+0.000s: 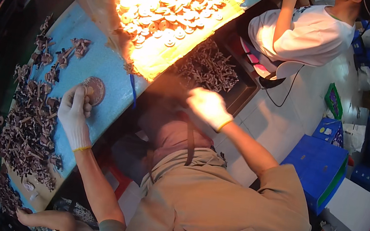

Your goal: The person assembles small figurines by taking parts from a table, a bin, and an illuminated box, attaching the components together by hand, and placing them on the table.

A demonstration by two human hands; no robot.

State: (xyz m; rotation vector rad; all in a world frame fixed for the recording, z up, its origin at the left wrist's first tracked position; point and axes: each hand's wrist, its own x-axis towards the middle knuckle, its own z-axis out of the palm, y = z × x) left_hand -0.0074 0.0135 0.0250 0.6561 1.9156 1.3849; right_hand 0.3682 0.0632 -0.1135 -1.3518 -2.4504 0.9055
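Note:
In a white knit glove with a yellow cuff, my left hand (76,115) is closed at the edge of a round brown disc (95,90), thumb and fingers pinching it over the blue tabletop (114,90). A small lighter piece shows against the disc beside my fingertips. My right hand (209,108), gloved the same way, is above the near side of a dark tray (246,94) with many small brown branching parts (214,67). Motion and glare smear its fingers, so I cannot make out whether they hold anything.
Brown moulded pieces (31,125) lie heaped along the table's left side. Under glaring light, a yellowish surface (154,64) carries many round discs (174,17). A person in a white shirt (304,35) sits at upper right; another person's hand (26,217) reaches in at lower left. Blue boxes (314,167) stand right.

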